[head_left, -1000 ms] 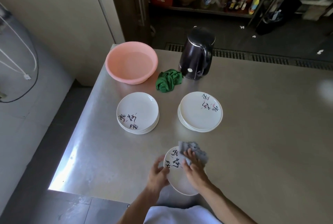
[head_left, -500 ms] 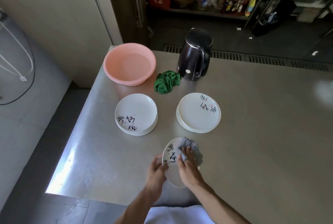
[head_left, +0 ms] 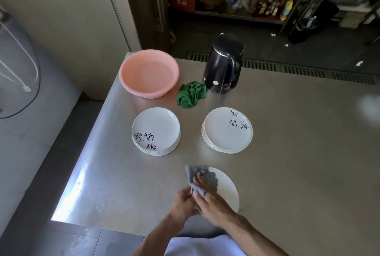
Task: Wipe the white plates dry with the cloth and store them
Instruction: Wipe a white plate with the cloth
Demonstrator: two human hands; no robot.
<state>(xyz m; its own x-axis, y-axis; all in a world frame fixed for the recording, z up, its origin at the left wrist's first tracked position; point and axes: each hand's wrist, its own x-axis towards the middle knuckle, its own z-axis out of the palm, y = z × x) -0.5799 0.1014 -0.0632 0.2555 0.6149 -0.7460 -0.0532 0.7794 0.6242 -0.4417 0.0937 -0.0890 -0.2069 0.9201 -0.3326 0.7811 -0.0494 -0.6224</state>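
Left grip (head_left: 183, 204) clutches plate (head_left: 226, 192); right grip (head_left: 213, 206), clutching cloth (head_left: 202, 173), has wiped leftward across it

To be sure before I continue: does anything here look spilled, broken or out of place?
Nothing on the table: both stacks sit neat, basin and kettle upright. Only white scraps litter the floor behind.

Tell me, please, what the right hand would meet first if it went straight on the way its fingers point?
Probably the left stack of plates, near its right edge; the right hand points away and leftward. Height is unclear.
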